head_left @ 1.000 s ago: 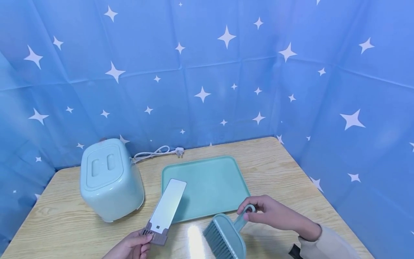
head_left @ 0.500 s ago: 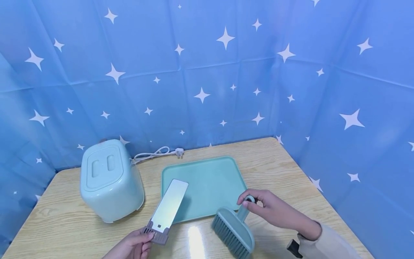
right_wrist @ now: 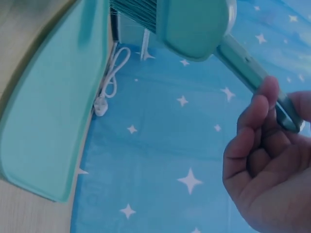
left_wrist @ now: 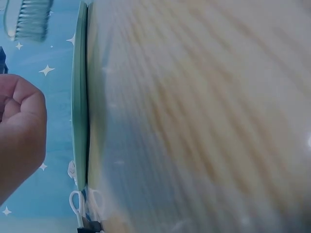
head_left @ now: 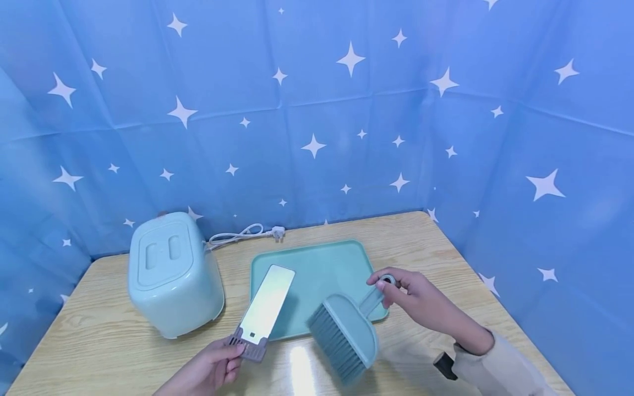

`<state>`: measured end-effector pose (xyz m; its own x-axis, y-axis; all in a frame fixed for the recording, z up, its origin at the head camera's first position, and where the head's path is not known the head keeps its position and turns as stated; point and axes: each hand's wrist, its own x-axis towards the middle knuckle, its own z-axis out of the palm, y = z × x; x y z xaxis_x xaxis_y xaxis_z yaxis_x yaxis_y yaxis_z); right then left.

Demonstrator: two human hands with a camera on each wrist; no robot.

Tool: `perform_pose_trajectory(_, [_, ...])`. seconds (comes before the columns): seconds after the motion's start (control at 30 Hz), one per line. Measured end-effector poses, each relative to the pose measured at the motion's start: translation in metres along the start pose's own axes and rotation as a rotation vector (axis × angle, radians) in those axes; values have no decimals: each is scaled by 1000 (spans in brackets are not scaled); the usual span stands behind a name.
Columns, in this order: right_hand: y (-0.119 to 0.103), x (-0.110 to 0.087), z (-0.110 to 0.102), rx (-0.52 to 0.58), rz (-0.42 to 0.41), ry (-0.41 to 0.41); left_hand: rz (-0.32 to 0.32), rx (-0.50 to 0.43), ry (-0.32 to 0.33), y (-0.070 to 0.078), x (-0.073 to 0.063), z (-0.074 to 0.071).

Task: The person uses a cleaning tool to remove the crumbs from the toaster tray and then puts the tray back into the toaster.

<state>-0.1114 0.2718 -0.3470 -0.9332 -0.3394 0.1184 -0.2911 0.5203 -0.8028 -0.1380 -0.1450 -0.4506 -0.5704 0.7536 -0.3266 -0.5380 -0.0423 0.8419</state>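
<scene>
My left hand [head_left: 210,366] grips the brown slotted end of a long, shiny crumb tray [head_left: 267,302], its flat metal part pointing up and away. In the left wrist view the left hand [left_wrist: 19,116] appears at the edge, with the crumb tray not visible. My right hand [head_left: 421,300] pinches the looped end of a teal hand brush's [head_left: 359,324] handle between thumb and fingers. The brush is tilted over the near edge of a teal tray [head_left: 327,258], bristles facing down and left. The right wrist view shows the right hand [right_wrist: 272,165] on the handle's loop.
A light-blue toaster [head_left: 173,275] with a lid on top stands on the left of the wooden table [head_left: 89,330]. Its white cord [head_left: 233,236] and plug [head_left: 278,232] lie behind the teal tray. A star-patterned blue curtain [head_left: 277,137] surrounds the back and sides.
My right hand has raised the hand brush up and away from the table's near side, over the teal tray's edge. My left hand has shifted slightly right and up with the crumb tray.
</scene>
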Motion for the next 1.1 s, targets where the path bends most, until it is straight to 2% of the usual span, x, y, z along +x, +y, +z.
perform_pose_trajectory(0.2, [-3,14,0,52,-66,101,39,30,-22,5,9,3])
perform_pose_trajectory(0.3, [-6,23,2,72,-63,122,49,34,-24,7,12,5])
perform_pose_trajectory(0.43, [-10,33,6,83,-52,126,62,40,-37,9,17,8])
perform_pose_trajectory(0.73, [-9,51,17,88,-8,96,123,118,1,18,30,11])
perform_pose_trajectory(0.93, [-11,54,21,87,-4,90,121,137,29,21,35,11])
perform_pose_trajectory(1.1, [-18,58,24,83,-33,86,108,167,71,21,38,13])
